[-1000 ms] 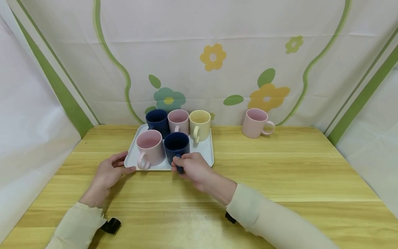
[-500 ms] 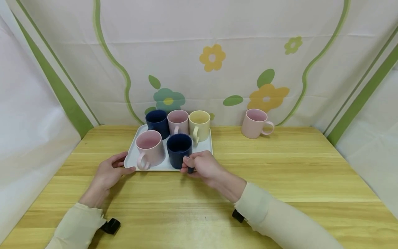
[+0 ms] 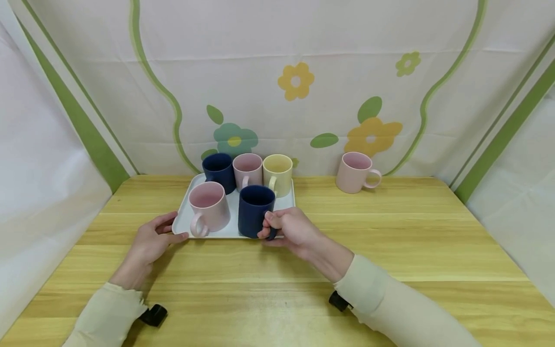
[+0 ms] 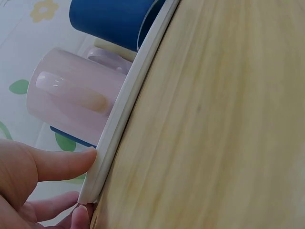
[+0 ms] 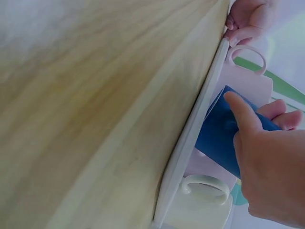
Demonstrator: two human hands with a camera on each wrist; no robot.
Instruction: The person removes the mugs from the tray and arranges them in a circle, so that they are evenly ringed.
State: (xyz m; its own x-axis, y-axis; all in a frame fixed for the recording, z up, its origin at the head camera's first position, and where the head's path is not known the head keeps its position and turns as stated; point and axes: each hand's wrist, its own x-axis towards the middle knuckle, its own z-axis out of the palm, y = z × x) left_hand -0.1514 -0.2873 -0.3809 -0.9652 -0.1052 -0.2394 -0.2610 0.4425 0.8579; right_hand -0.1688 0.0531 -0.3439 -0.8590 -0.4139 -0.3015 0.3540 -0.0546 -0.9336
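My right hand (image 3: 295, 229) grips the handle of a navy blue mug (image 3: 252, 212) at the front of a white tray (image 3: 231, 232). The mug's base shows over the tray's front rim in both wrist views. At the tray's front left corner, my left hand (image 3: 153, 238) pinches the edge, thumb (image 4: 71, 162) on the rim and fingers around the corner. A pink mug (image 3: 212, 207) stands front left on the tray, handle toward me. Behind is a row: another navy mug (image 3: 219, 173), a second pink mug (image 3: 248, 171) and a yellow mug (image 3: 279, 176).
A third pink mug (image 3: 353, 176) stands on the wooden table (image 3: 390, 231) at the back right, handle to the right. A white cloth (image 3: 243, 82) with printed flowers hangs behind the table, and white cloth also closes off both sides.
My right hand has moved to the right along the tray's front with the navy mug, widening its gap from the front pink mug. My left hand has stayed at the tray's corner.
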